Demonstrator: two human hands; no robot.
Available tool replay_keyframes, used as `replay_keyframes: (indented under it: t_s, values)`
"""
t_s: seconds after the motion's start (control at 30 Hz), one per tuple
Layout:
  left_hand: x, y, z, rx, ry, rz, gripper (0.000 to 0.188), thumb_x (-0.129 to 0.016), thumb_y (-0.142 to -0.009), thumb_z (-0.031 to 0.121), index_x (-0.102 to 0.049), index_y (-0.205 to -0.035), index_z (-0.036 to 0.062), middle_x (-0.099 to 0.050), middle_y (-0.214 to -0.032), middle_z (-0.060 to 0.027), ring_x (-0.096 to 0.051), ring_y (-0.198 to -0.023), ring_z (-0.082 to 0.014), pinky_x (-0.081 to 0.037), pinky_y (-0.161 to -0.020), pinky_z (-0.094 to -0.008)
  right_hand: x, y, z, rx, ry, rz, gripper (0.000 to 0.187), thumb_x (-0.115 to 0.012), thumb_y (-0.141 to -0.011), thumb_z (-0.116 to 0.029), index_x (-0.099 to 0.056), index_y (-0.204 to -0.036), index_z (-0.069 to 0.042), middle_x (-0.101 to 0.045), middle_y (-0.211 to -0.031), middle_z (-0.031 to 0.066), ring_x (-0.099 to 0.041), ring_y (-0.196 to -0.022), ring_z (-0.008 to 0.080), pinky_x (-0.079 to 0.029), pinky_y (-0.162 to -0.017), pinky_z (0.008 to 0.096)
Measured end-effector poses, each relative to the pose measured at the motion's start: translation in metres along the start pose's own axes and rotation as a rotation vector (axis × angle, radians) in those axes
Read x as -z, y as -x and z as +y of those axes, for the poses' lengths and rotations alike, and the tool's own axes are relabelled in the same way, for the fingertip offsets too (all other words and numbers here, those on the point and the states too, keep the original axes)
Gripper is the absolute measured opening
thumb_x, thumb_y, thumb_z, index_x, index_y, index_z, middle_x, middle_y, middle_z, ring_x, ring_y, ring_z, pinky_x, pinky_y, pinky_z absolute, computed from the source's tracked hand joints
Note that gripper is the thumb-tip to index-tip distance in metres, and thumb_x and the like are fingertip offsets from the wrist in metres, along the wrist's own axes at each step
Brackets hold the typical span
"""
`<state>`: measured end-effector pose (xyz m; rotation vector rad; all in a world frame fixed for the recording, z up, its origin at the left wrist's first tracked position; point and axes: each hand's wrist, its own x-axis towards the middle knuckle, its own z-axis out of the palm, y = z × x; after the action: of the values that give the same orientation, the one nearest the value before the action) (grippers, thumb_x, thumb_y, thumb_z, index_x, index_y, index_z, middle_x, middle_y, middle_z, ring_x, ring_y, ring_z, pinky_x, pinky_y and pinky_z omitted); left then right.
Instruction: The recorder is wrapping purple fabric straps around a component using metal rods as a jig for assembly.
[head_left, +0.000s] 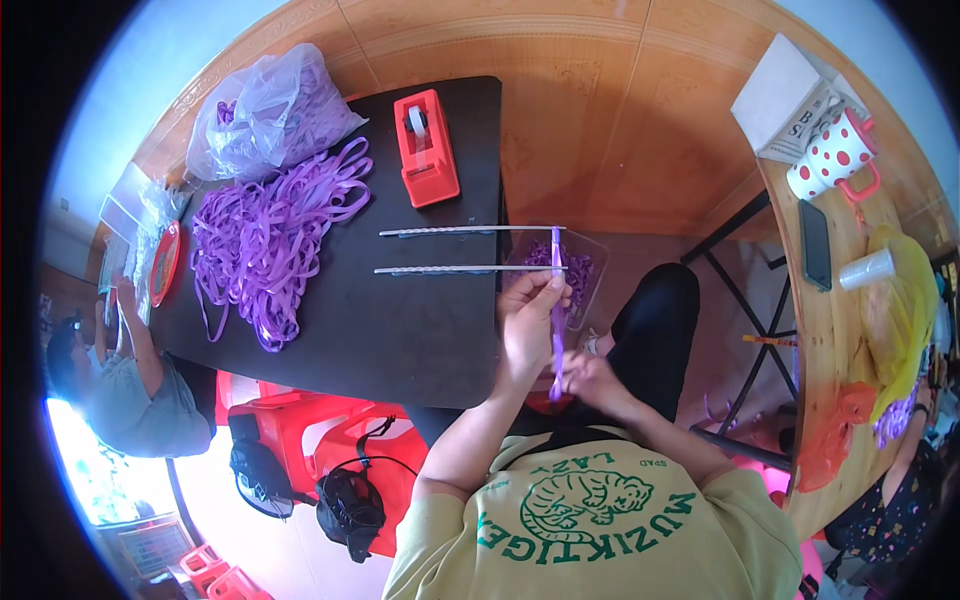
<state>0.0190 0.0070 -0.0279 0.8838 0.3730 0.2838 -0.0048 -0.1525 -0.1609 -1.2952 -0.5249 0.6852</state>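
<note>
Two thin metal rods, the far one [470, 230] and the near one [460, 269], lie side by side on the black table and stick out past its right edge. A purple ribbon [557, 250] spans their free ends and hangs down below the near rod. My left hand [530, 315] is closed, thumb and fingers pinching this ribbon just beneath the near rod's tip. Close to the ribbon's lower part is my right hand [590, 380], smeared by motion; its grip cannot be made out. Under the rods, a clear plastic bin [597, 300] holds many purple ribbon pieces.
On the black table [400, 330] are a heap of purple ribbon [270, 240], a stuffed plastic bag [275, 115] and a red tape dispenser [428, 150]. A wooden table [815, 340] at right bears a phone [815, 245] and a dotted mug [832, 155]. People sit at both sides.
</note>
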Motion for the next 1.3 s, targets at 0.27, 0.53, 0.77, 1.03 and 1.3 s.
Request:
replay_keyframes:
  t_s: [0.27,0.53,0.77,1.03,1.3]
  values:
    - [-0.01,0.028,0.007,-0.061,0.102,0.005,0.006,-0.057,-0.091,0.005,-0.06,-0.089,-0.0005,-0.061,-0.078,-0.0059,-0.055,-0.07,-0.0111,-0.043,-0.066,-0.0214,0.006,-0.074,-0.14,0.782,0.958,0.594,0.03,-0.064,-0.071,0.011,-0.063,-0.1,0.0,-0.058,-0.099,0.0136,-0.058,-0.084,0.0258,-0.047,-0.07,0.0299]
    - [-0.023,0.044,0.034,0.002,0.102,0.012,0.01,-0.058,-0.092,0.007,-0.061,-0.087,-0.0003,-0.061,-0.076,-0.0041,-0.055,-0.067,-0.0085,-0.044,-0.066,-0.0208,-0.005,-0.097,-0.171,1.085,1.168,0.396,0.034,-0.075,-0.062,-0.01,-0.068,-0.096,-0.008,-0.058,-0.099,0.0085,-0.057,-0.084,0.0243,-0.038,-0.072,0.0361]
    - [-0.022,0.05,0.056,0.012,0.04,-0.055,0.01,-0.058,-0.092,0.007,-0.061,-0.086,-0.0003,-0.061,-0.075,-0.0038,-0.055,-0.069,-0.0074,-0.044,-0.067,-0.0197,-0.011,-0.104,-0.183,1.12,1.16,0.272,0.033,-0.072,-0.06,-0.014,-0.068,-0.093,-0.007,-0.058,-0.09,0.0039,-0.057,-0.076,0.0185,-0.037,-0.068,0.0343]
    - [-0.016,0.065,0.06,0.02,-0.148,-0.06,0.012,-0.058,-0.092,0.009,-0.062,-0.086,-0.0003,-0.063,-0.073,-0.0031,-0.051,-0.063,-0.0044,-0.039,-0.059,-0.0182,-0.015,-0.092,-0.177,1.078,1.139,0.205,0.037,-0.072,-0.058,-0.014,-0.067,-0.093,-0.004,-0.054,-0.075,0.002,-0.051,-0.061,0.0166,-0.032,-0.054,0.0322]
    - [-0.008,0.076,0.051,0.045,-0.224,-0.098,0.009,-0.056,-0.093,0.004,-0.059,-0.089,-0.0032,-0.061,-0.076,-0.0041,-0.058,-0.066,-0.0073,-0.049,-0.059,-0.0211,-0.017,-0.094,-0.172,1.193,1.19,0.204,0.027,-0.072,-0.067,-0.011,-0.067,-0.092,-0.002,-0.053,-0.074,0.0017,-0.049,-0.059,0.0141,-0.03,-0.053,0.0298]
